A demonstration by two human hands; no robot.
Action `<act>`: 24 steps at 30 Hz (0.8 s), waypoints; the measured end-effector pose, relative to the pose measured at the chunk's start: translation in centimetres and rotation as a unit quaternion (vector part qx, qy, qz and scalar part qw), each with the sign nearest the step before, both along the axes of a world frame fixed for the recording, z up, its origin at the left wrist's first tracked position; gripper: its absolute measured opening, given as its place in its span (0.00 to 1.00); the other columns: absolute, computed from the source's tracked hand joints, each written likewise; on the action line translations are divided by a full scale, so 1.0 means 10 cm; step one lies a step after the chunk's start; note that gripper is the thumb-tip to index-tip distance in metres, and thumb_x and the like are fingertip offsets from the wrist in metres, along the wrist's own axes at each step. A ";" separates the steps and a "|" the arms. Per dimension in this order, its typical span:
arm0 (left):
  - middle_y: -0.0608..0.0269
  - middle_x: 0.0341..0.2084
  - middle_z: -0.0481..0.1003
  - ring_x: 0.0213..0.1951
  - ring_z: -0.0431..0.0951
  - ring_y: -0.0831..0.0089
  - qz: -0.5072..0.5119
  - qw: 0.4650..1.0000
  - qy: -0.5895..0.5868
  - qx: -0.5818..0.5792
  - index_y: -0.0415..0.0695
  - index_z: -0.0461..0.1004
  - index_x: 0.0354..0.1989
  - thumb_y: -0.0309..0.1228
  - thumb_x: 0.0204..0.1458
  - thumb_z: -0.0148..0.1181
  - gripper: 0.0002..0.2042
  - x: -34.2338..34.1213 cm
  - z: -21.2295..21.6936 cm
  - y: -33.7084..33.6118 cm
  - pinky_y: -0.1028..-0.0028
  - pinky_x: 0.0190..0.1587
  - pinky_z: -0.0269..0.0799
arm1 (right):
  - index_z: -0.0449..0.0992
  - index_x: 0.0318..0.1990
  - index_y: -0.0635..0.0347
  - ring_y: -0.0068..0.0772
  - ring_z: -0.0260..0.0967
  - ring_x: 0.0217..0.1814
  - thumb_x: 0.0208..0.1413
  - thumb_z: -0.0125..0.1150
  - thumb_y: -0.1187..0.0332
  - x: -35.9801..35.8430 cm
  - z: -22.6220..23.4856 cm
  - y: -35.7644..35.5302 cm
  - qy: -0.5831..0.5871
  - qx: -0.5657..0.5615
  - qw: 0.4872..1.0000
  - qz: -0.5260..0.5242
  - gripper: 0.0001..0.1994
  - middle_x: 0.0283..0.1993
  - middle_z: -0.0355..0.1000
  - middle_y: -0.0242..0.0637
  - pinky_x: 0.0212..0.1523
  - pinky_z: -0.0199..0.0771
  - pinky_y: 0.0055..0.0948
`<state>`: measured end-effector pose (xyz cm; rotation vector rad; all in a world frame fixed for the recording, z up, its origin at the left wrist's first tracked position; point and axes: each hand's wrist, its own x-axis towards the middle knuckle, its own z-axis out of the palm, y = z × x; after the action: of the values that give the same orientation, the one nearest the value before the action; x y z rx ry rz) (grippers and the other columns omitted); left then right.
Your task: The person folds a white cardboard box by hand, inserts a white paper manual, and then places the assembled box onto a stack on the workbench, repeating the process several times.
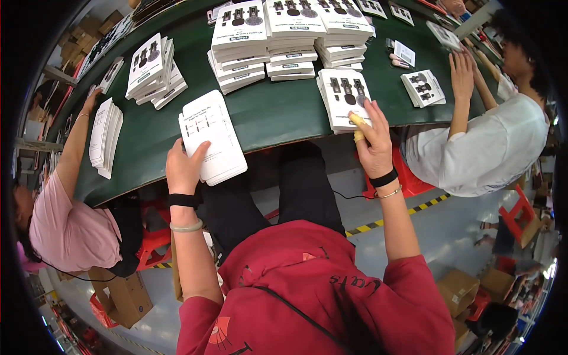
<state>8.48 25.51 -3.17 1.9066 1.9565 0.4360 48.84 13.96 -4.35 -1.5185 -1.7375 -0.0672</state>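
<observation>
Left hand (pixel 184 167) grips a stack of white packaging cards (pixel 212 137), back side up, over the green worktop (pixel 278 115) edge. Right hand (pixel 374 142), fingers spread, presses a smaller card stack (pixel 343 94) lying on worktop.

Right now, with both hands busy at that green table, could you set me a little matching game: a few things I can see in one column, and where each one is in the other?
Things:
1. left hand
2. right hand
3. tall stacks of white cards
4. green bangle

Places:
A. on the left wrist, below a black band
B. at the far middle of the green table
C. holding a stack of white cards printed side down at the table's near edge
D. fingers resting on a small pile of cards with dark items on the front

Pairs: 1-C, 2-D, 3-B, 4-A
</observation>
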 end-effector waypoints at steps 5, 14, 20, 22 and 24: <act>0.58 0.36 0.78 0.34 0.75 0.76 0.035 0.979 -0.199 0.004 0.33 0.71 0.53 0.39 0.59 0.63 0.22 -0.24 -0.10 -0.05 0.74 0.39 0.72 | 0.80 0.54 0.56 0.53 0.53 0.77 0.51 0.57 0.84 0.03 0.04 0.01 -0.024 -0.026 0.999 0.023 0.23 0.71 0.63 0.46 0.71 0.57 0.42; 0.61 0.31 0.75 0.33 0.72 0.75 -0.162 0.932 -0.313 0.083 0.37 0.69 0.38 0.25 0.62 0.58 0.06 0.46 0.47 -1.14 0.73 0.40 0.70 | 0.78 0.49 0.62 0.38 0.75 0.41 0.52 0.67 0.77 -0.92 0.82 -0.18 0.095 -0.012 0.984 0.150 0.15 0.52 0.74 0.42 0.40 0.77 0.31; 0.56 0.44 0.75 0.46 0.75 0.68 -0.282 0.876 -0.389 0.049 0.38 0.69 0.51 0.24 0.57 0.61 0.14 0.46 0.23 -1.38 0.67 0.49 0.71 | 0.78 0.43 0.60 0.35 0.72 0.36 0.50 0.73 0.69 -1.05 1.02 -0.15 0.118 -0.214 0.952 0.182 0.13 0.40 0.70 0.40 0.34 0.74 0.29; 0.55 0.48 0.73 0.51 0.73 0.66 -0.270 0.828 -0.481 -0.098 0.38 0.66 0.56 0.25 0.56 0.62 0.19 0.42 0.21 -1.41 0.66 0.53 0.69 | 0.78 0.42 0.59 0.36 0.72 0.35 0.51 0.72 0.68 -1.02 0.95 -0.17 0.109 -0.211 0.944 0.231 0.13 0.40 0.69 0.40 0.33 0.73 0.31; 0.54 0.57 0.70 0.59 0.70 0.64 -0.218 0.657 -0.614 -0.380 0.38 0.61 0.65 0.25 0.54 0.63 0.30 0.40 0.19 -1.45 0.65 0.61 0.65 | 0.78 0.41 0.57 0.38 0.71 0.34 0.53 0.71 0.66 -1.01 0.89 -0.20 0.090 -0.203 0.918 0.328 0.11 0.38 0.68 0.40 0.33 0.73 0.33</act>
<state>12.49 11.05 -1.22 0.9091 0.5345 0.4503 38.74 11.97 4.55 -1.0812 -2.0973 0.7935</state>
